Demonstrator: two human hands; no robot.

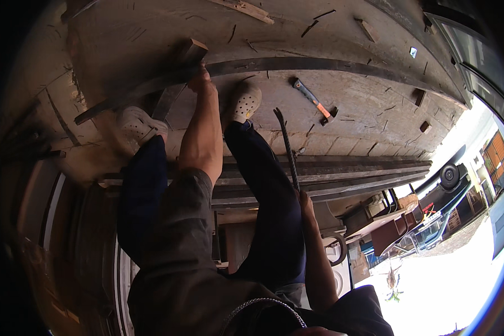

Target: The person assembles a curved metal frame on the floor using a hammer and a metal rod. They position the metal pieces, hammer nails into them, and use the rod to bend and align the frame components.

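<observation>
Left hand [200, 79]: on the plank [319, 64]; whether clenched or merely resting, I cannot tell.
Plank: across the floor [151, 28], beyond the shoes [246, 102]; uneven pressure could tip it and pinch fingers.
Right hand [306, 205]: grasping the bar [289, 147].
Bar: beside the right leg [266, 176]; a careless swing could strike it.
Hammer [316, 101]: loose near the right shoe; a misstep could trip.

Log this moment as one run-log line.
left hand: on long dark beam | right hand: gripping forked bar | hammer: lying on floor
</observation>
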